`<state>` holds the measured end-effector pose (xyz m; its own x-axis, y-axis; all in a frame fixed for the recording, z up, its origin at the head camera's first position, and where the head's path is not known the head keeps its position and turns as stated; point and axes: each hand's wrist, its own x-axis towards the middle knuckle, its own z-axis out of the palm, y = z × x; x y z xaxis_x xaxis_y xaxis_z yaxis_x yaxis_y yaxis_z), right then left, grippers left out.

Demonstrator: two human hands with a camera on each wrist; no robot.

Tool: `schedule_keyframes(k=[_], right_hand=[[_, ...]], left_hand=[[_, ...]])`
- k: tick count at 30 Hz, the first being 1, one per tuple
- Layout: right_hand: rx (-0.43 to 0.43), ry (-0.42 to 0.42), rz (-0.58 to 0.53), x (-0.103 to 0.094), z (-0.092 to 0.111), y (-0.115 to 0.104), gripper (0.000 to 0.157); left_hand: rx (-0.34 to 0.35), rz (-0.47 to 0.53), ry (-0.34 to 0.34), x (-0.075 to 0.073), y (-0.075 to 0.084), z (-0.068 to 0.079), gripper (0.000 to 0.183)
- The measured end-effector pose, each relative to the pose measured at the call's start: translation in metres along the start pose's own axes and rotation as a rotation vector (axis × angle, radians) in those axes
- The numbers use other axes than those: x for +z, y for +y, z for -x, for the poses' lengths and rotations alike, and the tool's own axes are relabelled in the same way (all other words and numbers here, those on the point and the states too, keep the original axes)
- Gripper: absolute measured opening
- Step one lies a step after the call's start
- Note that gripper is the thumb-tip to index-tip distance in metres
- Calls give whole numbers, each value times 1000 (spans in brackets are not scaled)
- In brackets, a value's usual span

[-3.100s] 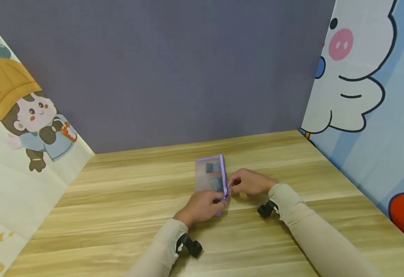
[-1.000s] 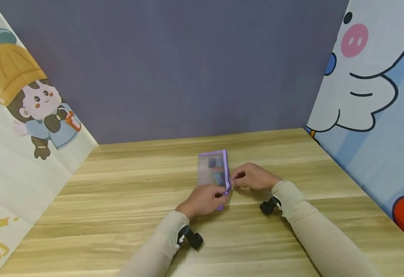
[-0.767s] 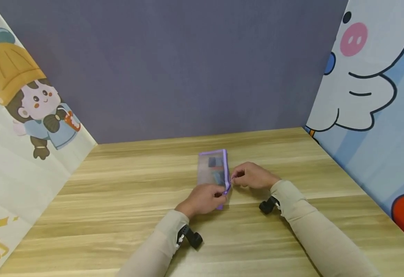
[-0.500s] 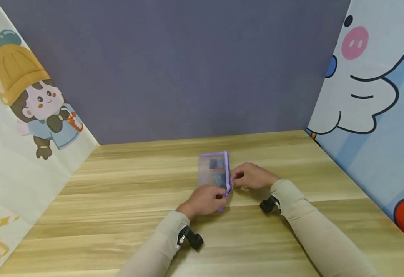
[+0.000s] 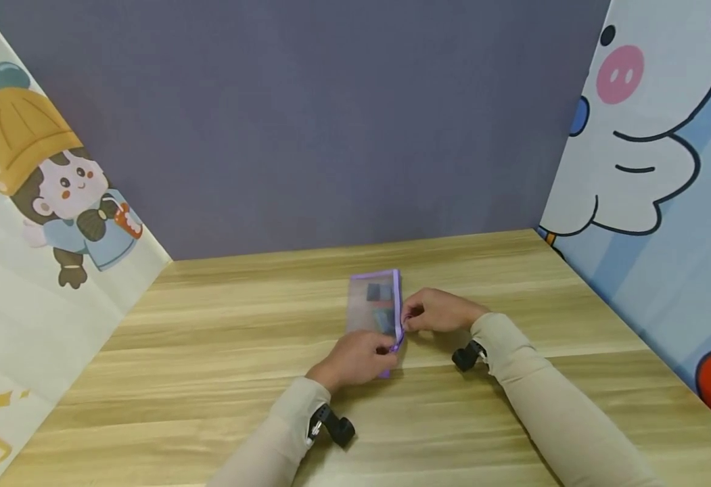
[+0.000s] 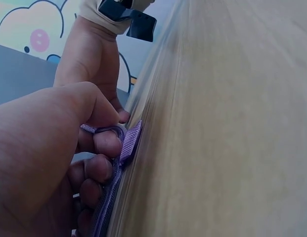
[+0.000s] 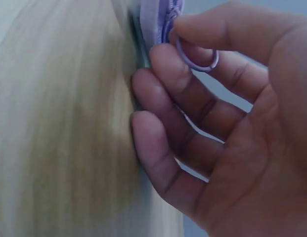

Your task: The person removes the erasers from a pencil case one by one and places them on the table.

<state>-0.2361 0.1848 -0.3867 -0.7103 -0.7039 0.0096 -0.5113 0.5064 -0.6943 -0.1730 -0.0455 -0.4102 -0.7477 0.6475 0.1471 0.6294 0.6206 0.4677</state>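
Observation:
A see-through zip pouch (image 5: 360, 308) with purple edging lies flat on the wood-grain table, its zipper along the right side. Dark and bluish flat items show faintly inside. Near the pouch's front right end, my left hand (image 5: 352, 358) pinches the zipper edge; a small purple ribbon tab (image 6: 131, 143) sticks out by its fingertips in the left wrist view. My right hand (image 5: 443, 311) is just right of the zipper, thumb and index finger pinching the purple zipper pull, whose ring (image 7: 200, 68) shows in the right wrist view. Its other fingers curl loosely beside the table surface.
The wood-grain table (image 5: 227, 358) extends around the pouch. A dark grey panel (image 5: 331, 122) stands behind it. Cartoon-printed panels rise at the left (image 5: 14, 325) and right (image 5: 653, 270). Each wrist carries a small black camera.
The head view has shifted slightly. Over the last half second my right hand has come slightly left, nearer the pouch edge. Both hands keep their pinch; the pouch stays in place.

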Motion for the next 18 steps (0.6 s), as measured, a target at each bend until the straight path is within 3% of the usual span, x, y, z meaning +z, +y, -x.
schedule_keyframes(k=[18], right_hand=[[35,92,-19,2,6,3,8]], left_hand=[[-26,42,-1,-3,1,0,31]])
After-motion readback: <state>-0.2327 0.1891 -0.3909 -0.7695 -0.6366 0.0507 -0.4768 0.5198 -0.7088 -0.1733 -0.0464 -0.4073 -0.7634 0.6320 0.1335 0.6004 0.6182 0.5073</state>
